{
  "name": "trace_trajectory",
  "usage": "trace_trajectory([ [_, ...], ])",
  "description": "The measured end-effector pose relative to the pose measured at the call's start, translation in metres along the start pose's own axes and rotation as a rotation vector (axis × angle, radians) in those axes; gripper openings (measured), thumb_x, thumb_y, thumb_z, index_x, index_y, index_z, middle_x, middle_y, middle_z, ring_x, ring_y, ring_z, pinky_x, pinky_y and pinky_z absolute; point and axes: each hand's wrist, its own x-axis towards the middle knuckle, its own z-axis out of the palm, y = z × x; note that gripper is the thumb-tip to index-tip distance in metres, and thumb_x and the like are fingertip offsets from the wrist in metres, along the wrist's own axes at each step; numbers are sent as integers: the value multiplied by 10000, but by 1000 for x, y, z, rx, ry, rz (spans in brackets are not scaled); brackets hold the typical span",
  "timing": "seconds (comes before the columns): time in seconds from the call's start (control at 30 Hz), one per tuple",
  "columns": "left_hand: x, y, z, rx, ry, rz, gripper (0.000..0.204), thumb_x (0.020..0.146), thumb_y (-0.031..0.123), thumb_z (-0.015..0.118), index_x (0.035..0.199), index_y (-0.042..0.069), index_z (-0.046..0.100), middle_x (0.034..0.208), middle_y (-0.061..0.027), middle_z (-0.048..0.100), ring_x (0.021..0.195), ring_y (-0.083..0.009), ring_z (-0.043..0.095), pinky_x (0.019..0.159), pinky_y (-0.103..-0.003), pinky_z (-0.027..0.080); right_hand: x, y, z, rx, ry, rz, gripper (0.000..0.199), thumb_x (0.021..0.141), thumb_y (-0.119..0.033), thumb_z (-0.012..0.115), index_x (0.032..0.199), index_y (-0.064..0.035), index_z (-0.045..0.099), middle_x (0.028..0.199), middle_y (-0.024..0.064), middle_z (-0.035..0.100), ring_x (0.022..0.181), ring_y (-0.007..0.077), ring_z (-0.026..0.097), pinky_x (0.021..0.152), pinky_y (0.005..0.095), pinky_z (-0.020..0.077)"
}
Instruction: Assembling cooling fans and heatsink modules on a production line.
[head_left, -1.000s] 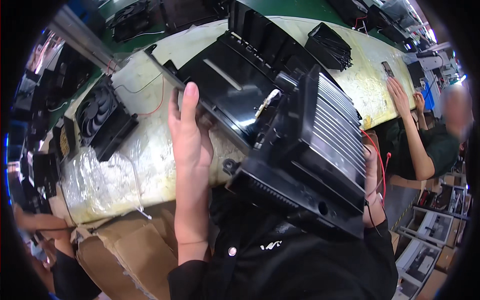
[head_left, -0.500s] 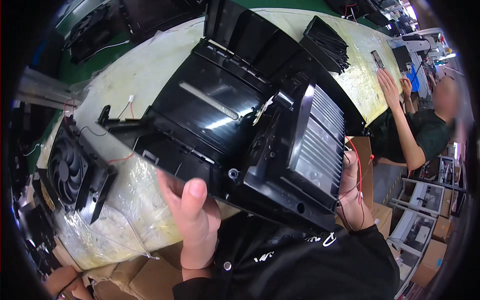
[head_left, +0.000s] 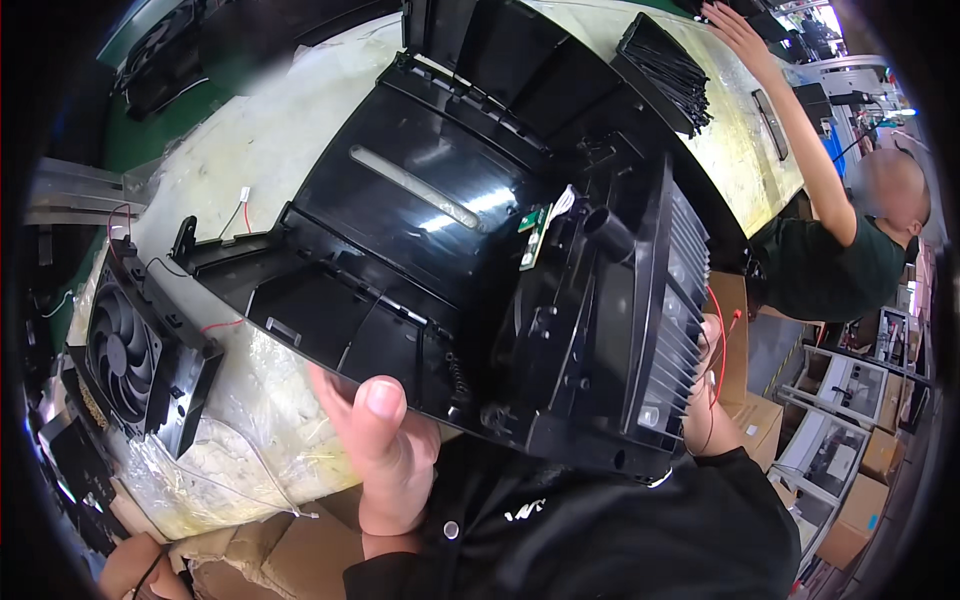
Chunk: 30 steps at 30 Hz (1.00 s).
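Observation:
Tilted before me is a large black plastic housing, hinged open, with a long slot in its broad panel. My left hand holds its near edge, thumb on top and fingers beneath. My right hand grips the right end, behind the slatted section; most of its fingers are hidden. A small green circuit board sits inside the housing beside a short black tube. Thin red wire hangs by my right wrist. To the left, a black fan in a frame lies on the plastic-covered table.
At the right, a co-worker stretches an arm over the table. A black tray of dark strips and a flat dark bar lie on the far side. Cardboard boxes and a shelf rack stand at lower right.
Both my hands keep hold while the housing has turned, so the slatted face points further right and the green board shows. The co-worker's hand has moved up and away from the flat bar.

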Motion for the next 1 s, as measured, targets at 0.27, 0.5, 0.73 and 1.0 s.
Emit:
trace_trajectory([
  [0.27, 5, -4, -3, -42, 1, -17, 826, 696, 206, 698, 1410, 19, 326, 1256, -122, 501, 1120, -259, 548, 968, -396, 470, 17, 6, 5, -231, 343, -145, 731, 676, -194, 679, 1338, 22, 453, 1216, 176, 601, 1071, 327, 624, 931, 460, 522],
  [0.5, 8, 4, 14, 70, -22, 32, 775, 781, 209, 662, 1426, 5, 283, 1231, -102, 523, 1077, -173, 550, 964, -321, 449, 12, -12, 3, -246, 183, -85, 765, 697, -255, 667, 1358, 37, 416, 1222, 216, 584, 1109, 333, 605, 970, 453, 503],
  [0.73, 24, 7, 23, 38, -147, -8, 332, 921, 275, 580, 1171, 59, 539, 1123, -48, 614, 1019, -171, 602, 903, -336, 487, 16, -24, -14, -287, 167, -59, 673, 759, -194, 654, 1353, 30, 431, 1264, 192, 577, 1152, 305, 591, 984, 437, 493],
  [1.0, 36, 11, 18, 5, -151, 0, 414, 949, 421, 546, 1118, 46, 592, 1099, -58, 650, 963, -194, 625, 867, -334, 517, 23, -21, 4, -452, 29, 94, 404, 864, -237, 622, 1172, 19, 572, 1054, 124, 680, 906, 225, 677, 839, 408, 553],
])
